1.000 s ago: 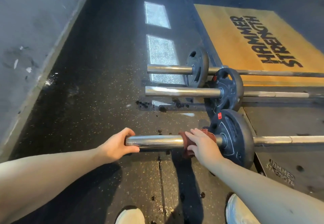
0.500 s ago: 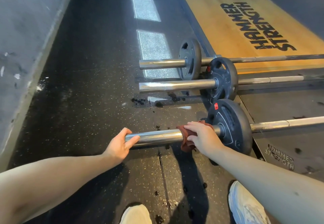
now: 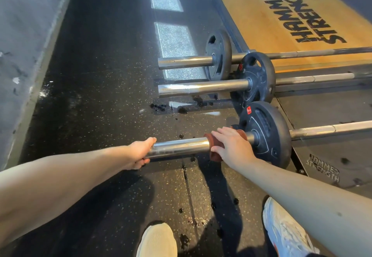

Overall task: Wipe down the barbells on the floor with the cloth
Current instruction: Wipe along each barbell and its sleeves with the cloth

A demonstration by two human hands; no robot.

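Observation:
Three barbells lie side by side on the dark rubber floor, each with a black plate. The nearest barbell has a shiny steel sleeve. My left hand grips the free end of that sleeve. My right hand holds a dark red cloth wrapped round the sleeve, just left of its black plate. The middle barbell and the far barbell lie beyond, untouched.
A wooden lifting platform with black lettering lies at the upper right, its dark rubber pad on the right. A grey wall runs along the left. My two white shoes stand at the bottom. Dark drops spot the floor.
My right hand and the cloth stay beside the plate. My left hand has closed round the sleeve's end. The camera has tilted and moved nearer.

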